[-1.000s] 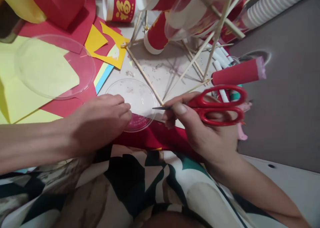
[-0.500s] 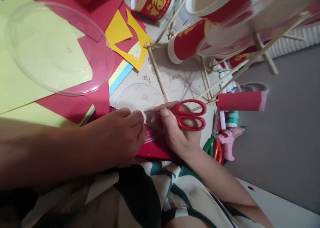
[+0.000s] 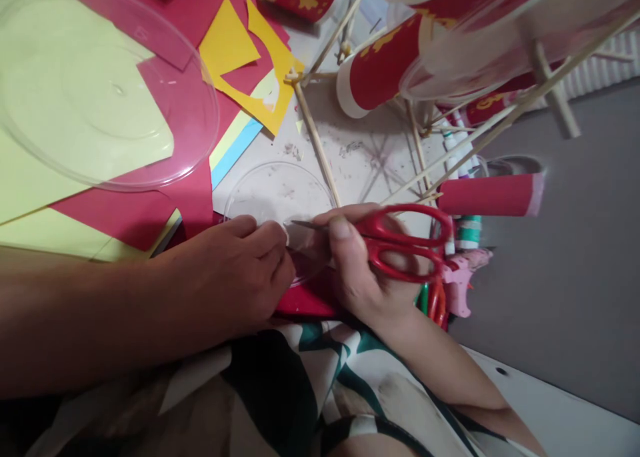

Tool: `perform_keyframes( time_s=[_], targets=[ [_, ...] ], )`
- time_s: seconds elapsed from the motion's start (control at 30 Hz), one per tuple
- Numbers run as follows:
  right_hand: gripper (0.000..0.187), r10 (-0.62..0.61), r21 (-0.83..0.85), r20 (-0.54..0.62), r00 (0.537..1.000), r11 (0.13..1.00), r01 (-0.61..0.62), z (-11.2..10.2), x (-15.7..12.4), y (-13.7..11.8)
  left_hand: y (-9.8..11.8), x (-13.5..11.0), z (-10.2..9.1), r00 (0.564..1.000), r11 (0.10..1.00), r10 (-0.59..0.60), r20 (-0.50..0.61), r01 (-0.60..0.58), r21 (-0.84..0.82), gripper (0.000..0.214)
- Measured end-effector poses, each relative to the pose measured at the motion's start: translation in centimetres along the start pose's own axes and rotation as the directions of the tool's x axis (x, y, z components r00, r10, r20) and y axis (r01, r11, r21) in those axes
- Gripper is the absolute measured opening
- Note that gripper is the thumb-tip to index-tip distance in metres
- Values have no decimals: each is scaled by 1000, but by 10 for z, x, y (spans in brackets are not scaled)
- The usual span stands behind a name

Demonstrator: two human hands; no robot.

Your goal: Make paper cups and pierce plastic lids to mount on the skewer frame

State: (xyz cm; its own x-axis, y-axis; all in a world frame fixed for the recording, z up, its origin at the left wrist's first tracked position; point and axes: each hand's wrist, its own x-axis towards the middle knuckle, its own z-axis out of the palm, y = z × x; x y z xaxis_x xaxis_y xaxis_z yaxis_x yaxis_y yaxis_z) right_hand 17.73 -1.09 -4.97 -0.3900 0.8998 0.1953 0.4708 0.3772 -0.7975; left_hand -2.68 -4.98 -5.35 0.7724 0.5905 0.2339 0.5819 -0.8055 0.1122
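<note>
My right hand [image 3: 367, 270] grips red-handled scissors [image 3: 400, 240], blades together, the tip pointing left over a small clear plastic disc [image 3: 277, 193]. My left hand [image 3: 235, 273] lies on the near left edge of that disc with its fingers curled down on it. The disc rests on the tabletop and partly over red paper [image 3: 305, 300] at the table's near edge. The scissor tip almost meets my left fingertips.
A large clear plastic lid [image 3: 100, 90] lies on yellow and red paper sheets at the left. Red paper cups [image 3: 375, 77] and a frame of bamboo sticks [image 3: 315, 137] stand behind. A red paper roll [image 3: 493, 195], markers and a pink glue gun [image 3: 463, 280] sit at the right.
My right hand brought the scissors leftward to the small disc, tip close to my left fingers. My left hand stayed on the disc. The camera moved closer and shifted.
</note>
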Motion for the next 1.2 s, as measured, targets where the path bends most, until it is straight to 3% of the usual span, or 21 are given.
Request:
perform_keyframes(
  time_s=[0.2,0.33,0.4,0.5,0.7,0.9,1.07,1.1,1.2],
  targets=[
    [17,-78,-75,108,991,993,86,1,3,1,1,0,3,999,1000,2,-35,-1,11,29],
    [13,6,-12,1,1000,1000,-6,1,3,0,1,0,4,1000,1000,0,-31,0,-1,23],
    [12,-12,-26,-11,1000,1000,11,1,4,0,1,0,3,1000,1000,-7,-11,7,-5,23],
    [15,-80,-88,85,993,992,88,1,5,3,1,0,3,999,1000,-6,-31,6,-15,25],
    [13,-2,-44,32,999,999,4,-3,-1,2,3,0,2,1000,1000,-21,8,21,0,26],
    [17,-53,-48,75,996,997,57,3,1,8,3,0,1,999,999,-28,-16,28,-17,33],
    [17,18,-15,-113,993,1000,-20,4,-2,1,3,0,2,999,999,-26,-21,26,-30,27],
    [16,24,-34,-111,994,999,-28,4,-2,2,3,0,2,999,999,-33,-20,32,-28,26],
    [15,-41,-15,44,998,999,42,5,-1,8,4,0,2,999,999,-43,-15,43,-8,26]
  ],
)
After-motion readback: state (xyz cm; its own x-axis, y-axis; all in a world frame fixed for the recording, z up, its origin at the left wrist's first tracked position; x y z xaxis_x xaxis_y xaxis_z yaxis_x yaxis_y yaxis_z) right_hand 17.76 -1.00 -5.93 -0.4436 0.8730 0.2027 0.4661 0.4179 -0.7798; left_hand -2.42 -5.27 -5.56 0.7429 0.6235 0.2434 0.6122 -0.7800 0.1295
